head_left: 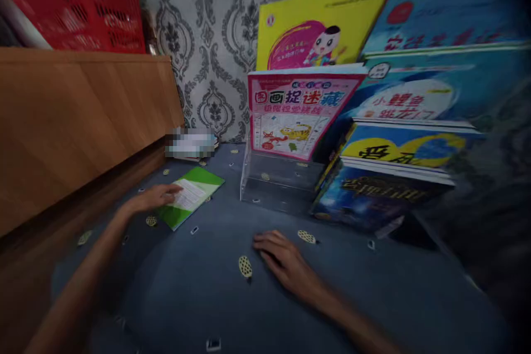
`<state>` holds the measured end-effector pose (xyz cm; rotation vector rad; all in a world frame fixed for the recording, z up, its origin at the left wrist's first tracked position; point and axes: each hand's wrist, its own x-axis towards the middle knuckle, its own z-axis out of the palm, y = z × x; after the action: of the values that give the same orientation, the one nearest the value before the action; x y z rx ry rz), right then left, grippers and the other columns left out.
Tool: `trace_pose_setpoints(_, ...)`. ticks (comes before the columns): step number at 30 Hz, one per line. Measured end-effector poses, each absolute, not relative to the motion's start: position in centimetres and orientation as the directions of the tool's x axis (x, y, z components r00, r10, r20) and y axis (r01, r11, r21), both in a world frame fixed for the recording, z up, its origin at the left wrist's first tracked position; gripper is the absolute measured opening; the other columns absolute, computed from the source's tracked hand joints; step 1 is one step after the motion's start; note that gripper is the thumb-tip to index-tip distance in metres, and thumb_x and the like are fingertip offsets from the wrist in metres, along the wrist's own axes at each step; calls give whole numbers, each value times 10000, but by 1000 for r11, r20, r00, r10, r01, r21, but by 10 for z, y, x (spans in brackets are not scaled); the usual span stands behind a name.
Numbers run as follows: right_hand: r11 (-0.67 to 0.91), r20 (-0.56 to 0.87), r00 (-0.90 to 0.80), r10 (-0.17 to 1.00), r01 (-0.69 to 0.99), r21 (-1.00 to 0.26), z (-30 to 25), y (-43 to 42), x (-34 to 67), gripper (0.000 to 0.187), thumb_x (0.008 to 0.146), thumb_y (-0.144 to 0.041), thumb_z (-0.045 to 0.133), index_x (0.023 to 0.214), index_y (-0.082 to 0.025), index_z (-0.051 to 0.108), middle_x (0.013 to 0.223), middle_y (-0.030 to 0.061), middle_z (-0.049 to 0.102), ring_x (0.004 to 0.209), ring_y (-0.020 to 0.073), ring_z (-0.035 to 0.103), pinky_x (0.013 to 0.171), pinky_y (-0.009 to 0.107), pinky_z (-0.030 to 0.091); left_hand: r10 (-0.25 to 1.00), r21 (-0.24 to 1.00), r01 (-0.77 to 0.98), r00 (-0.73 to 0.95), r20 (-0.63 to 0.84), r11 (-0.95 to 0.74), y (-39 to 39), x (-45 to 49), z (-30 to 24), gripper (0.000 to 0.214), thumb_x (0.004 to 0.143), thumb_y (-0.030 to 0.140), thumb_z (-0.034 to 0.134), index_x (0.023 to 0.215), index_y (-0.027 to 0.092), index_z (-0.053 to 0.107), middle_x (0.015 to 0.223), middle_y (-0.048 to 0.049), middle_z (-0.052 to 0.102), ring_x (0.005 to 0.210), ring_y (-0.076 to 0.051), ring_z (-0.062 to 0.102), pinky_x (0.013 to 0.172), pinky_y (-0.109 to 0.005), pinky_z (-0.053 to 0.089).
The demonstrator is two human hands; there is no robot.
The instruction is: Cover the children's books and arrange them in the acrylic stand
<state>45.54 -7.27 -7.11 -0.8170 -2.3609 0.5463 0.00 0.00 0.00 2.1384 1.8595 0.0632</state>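
Note:
On the left, a thin green-and-white booklet (194, 188) lies flat on the dark blue patterned cloth. My left hand (157, 197) is over its left edge, fingers reaching onto the white printed panel; no grip on the booklet shows. My right hand (282, 257) rests on the cloth in front of the book rack, fingers loosely bent with nothing in them. In the clear rack (277, 182) stands a pink picture book (301, 116), and behind it a yellow book (319, 22) leans by the wall.
Several blue-covered books (381, 193) stand in tiers at the right. Beyond the booklet is a small stack of books (193, 146), partly blurred. A wooden cabinet (87, 121) borders the left side, with a red plastic basket (78, 5) on top. Patterned wallpaper (215, 50) covers the wall behind.

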Motion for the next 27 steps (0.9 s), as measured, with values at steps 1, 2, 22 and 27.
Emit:
trace_pose_setpoints(1, 730, 393, -640, 660, 423, -537, -69, -74, 455, 265, 1042, -225, 474, 1192, -203, 692, 1251, 137, 719, 1210, 255, 651, 1075, 522, 506, 990, 217, 975, 73, -119, -46, 10, 11, -2, 606, 948, 457, 374, 1466, 182, 526, 1519, -80, 563, 1336, -253, 583, 1113, -331, 456)
trace_pose_setpoints(2, 732, 401, -635, 660, 421, -536, -68, -74, 455, 261, 1038, -223, 480, 1188, -208, 693, 1243, 131, 723, 1202, 252, 655, 1076, 517, 507, 998, 183, 983, -6, -70, 19, 19, 22, -5, 610, 960, 439, 351, 1478, 157, 504, 1521, -107, 556, 1347, -264, 574, 1112, -350, 458)
trace_pose_setpoints(22, 756, 472, -613, 634, 360, -547, -58, -74, 450, 267, 1002, -165, 475, 1159, -197, 689, 1121, 119, 749, 1053, 245, 670, 949, 466, 551, 997, -79, 995, 63, 35, -60, -57, 97, -18, 569, 1010, 460, 326, 1417, 150, 576, 1298, -171, 630, 1183, -331, 594, 993, -458, 486)
trace_pose_setpoints(27, 663, 457, -489, 743, 445, -602, -60, -73, 453, 305, 989, -174, 485, 1228, -203, 671, 1092, 113, 736, 1059, 256, 656, 952, 470, 537, 988, 4, 988, 156, -14, -156, -91, 129, -1, 502, 979, 525, 422, 1275, 189, 648, 1128, -122, 623, 1084, -299, 617, 875, -382, 514)
